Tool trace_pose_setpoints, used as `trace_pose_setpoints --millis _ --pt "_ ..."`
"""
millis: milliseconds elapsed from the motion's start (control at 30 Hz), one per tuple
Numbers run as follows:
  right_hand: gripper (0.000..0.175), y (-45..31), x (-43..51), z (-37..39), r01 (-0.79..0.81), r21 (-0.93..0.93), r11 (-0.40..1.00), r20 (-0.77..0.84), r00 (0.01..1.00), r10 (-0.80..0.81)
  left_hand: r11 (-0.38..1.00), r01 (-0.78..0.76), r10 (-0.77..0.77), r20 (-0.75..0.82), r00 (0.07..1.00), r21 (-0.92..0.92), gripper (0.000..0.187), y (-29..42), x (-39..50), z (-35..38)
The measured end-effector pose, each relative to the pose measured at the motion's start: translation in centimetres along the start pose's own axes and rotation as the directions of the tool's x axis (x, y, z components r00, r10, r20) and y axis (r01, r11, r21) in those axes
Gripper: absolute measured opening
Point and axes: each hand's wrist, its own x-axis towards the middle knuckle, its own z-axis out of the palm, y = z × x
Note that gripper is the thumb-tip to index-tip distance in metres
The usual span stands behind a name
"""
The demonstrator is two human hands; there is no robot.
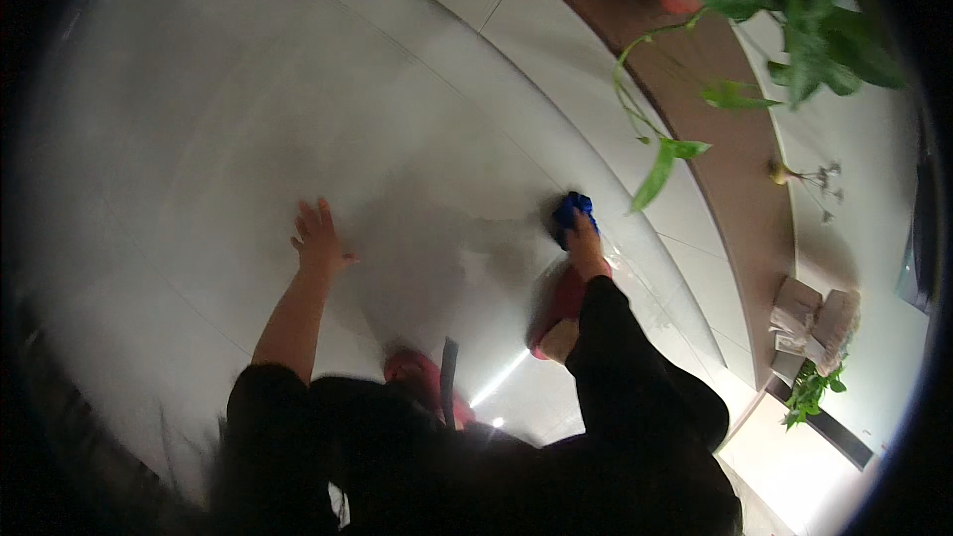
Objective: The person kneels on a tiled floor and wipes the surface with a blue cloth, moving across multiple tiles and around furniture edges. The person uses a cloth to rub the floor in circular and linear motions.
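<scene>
My right hand (pixel 585 240) is closed around a crumpled blue cloth (pixel 572 214) that lies against the pale tiled floor (pixel 223 126). That cloth is close to the floor's edge by the white cabinet fronts, just ahead of a red shoe (pixel 569 290). Over to the left, my left hand (pixel 317 240) has its fingers spread and holds nothing. Whether its palm touches the floor I cannot tell. A damp-looking patch (pixel 502 253) shows on the floor between my hands, partly in shadow.
A white cabinet (pixel 581 82) with a brown top (pixel 700 141) curves along the right. Green plant leaves (pixel 811 22) hang over it at the upper right. Boxes (pixel 800 305) and a small plant (pixel 815 391) sit farther down. Another red shoe (pixel 413 372) is below me.
</scene>
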Motion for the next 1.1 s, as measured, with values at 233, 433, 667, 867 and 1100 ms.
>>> trace_pose_setpoints --millis 233,433,667,867,1100 --pt "0.055 -7.6 3.0 9.6 -0.003 -0.369 0.929 -0.169 0.984 -0.064 0.981 0.084 -0.096 -0.063 0.993 -0.173 0.131 0.8 -2.1 0.8" --pt "0.054 -22.7 9.2 9.4 0.453 -0.333 0.827 0.075 0.887 -0.455 0.675 0.217 -0.51 -0.234 0.828 -0.705 0.118 -6.5 4.6 8.9" --pt "0.07 1.0 1.0 4.0 -0.04 -0.121 0.992 -0.269 0.963 0.006 0.552 0.552 -0.81 -0.247 0.532 -0.625 0.108 -0.9 4.3 6.8" --pt "0.069 -5.4 11.3 5.5 -0.025 -0.292 0.956 -0.377 0.922 -0.091 0.591 0.447 -0.795 -0.391 0.465 -0.671 0.102 -0.2 3.4 5.8" --pt "0.058 -32.8 22.8 8.9 0.391 -0.34 0.855 0.072 0.918 -0.391 0.592 0.445 -0.802 -0.434 0.411 -0.672 0.098 -0.4 3.9 5.8"
